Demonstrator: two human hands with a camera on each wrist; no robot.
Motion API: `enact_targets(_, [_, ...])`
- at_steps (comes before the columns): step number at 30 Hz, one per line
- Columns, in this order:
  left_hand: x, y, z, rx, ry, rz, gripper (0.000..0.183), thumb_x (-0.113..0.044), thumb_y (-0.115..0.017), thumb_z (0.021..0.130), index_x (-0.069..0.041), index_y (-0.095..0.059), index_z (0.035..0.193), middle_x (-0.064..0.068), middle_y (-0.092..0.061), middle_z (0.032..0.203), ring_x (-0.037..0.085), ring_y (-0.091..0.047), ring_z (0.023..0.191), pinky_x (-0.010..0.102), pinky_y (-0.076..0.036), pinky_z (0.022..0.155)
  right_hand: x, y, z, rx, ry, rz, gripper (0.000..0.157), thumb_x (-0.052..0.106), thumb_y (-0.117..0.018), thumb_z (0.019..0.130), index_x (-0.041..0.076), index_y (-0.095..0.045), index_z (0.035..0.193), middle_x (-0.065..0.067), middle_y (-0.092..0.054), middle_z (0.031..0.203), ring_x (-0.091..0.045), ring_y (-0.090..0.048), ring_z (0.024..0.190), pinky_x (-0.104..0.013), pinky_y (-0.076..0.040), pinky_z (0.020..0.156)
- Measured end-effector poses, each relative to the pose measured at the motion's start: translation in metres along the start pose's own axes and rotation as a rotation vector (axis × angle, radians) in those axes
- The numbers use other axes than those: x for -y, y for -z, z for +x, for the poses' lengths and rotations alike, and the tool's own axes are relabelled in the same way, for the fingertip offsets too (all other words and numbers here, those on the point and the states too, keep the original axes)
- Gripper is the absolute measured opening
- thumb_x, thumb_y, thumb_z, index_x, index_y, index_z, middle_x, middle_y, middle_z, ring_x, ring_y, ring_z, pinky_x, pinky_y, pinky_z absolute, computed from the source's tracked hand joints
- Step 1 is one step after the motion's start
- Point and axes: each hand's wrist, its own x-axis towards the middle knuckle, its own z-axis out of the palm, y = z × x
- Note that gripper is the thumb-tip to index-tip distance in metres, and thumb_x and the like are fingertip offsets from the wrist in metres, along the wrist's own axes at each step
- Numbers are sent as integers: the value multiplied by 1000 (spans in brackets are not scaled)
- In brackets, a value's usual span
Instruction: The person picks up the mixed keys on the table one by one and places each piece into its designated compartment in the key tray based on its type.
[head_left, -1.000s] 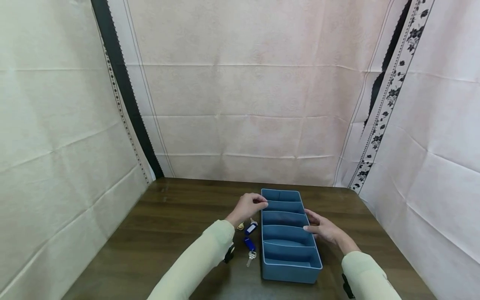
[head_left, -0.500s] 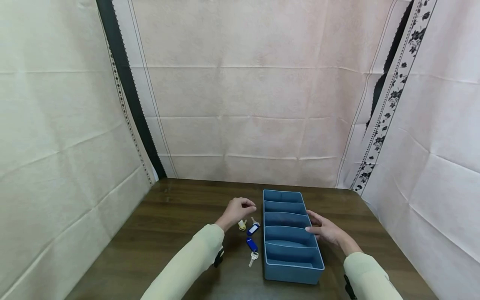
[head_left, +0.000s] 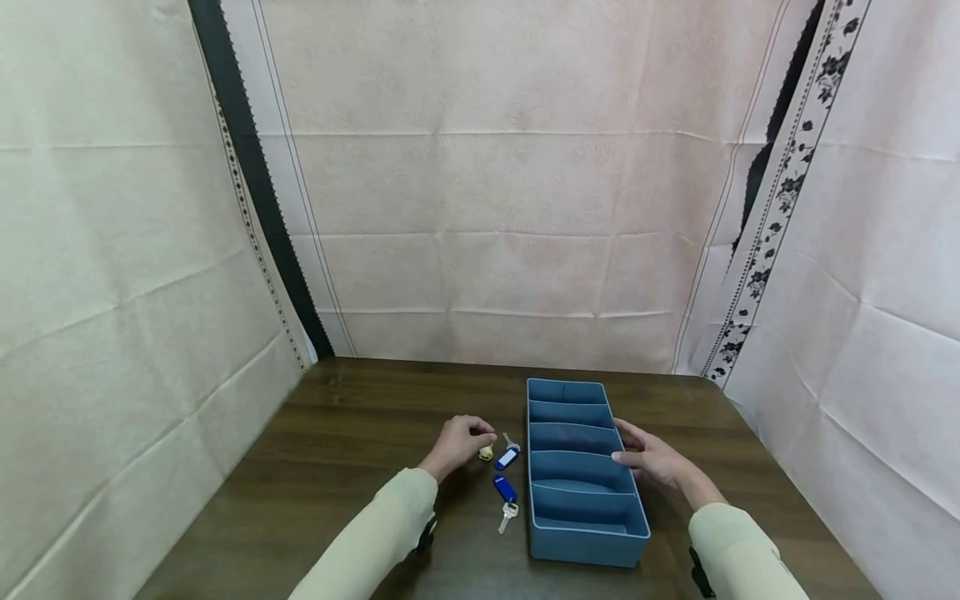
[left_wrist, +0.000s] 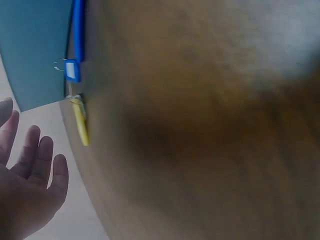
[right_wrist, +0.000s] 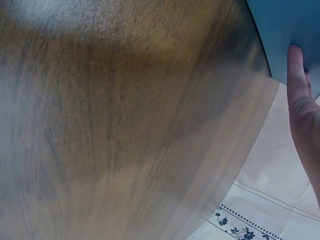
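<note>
I see the left hand (head_left: pixel 455 446) in the lower middle of the head view, fingers loosely parted, seemingly empty, just beside the yellow tag (head_left: pixel 486 453). A low, gentle pinch would suit, avoiding the blue tag (head_left: pixel 507 458) to its right. The right hand (head_left: pixel 656 461), straight-fingered, touches the blue box (head_left: pixel 585 548); light pressure should suffice.

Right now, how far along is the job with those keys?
Looks done: the blue box stands on the table, its edge held by the right hand. Under way: the left hand is right beside the yellow tag. Remaining, probably: that tag and two blue-tagged keys, all lying outside the box. The box, its floor mostly hidden, may already hold some.
</note>
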Motion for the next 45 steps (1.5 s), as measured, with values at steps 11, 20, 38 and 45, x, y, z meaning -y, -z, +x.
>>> enact_targets(11, [16,-11,-7,-34,-53,120,7,-20,-68,81,-14,-69,83,-6,-60,78,13,-52,73,31,-44,65,-3,1,3,-15,-11,11,80,29,-68,80,16,-21,143,-23,-33,136,-35,-47,112,-51,-41,86])
enact_targets(20, [24,-18,-4,-89,-52,201,6,-20,-72,76,-15,-68,76,-8,-58,71,11,-52,67,31,-44,62,-2,1,2,-18,-1,-26,82,31,-68,79,16,-20,144,-22,-32,137,-34,-46,113,-50,-41,87])
enact_targets(38, [25,-22,1,-107,-62,315,9,-22,-75,72,-19,-66,74,-9,-57,69,10,-50,64,30,-41,59,1,0,-2,23,26,-9,72,24,-58,88,13,-16,145,-26,-27,138,-38,-44,114,-49,-42,86])
enact_targets(45, [24,-23,2,-112,-78,332,9,-20,-75,70,-18,-67,67,-9,-56,66,11,-49,61,30,-41,57,-2,1,-3,18,22,22,75,26,-61,86,14,-17,145,-24,-28,138,-38,-45,114,-49,-42,86])
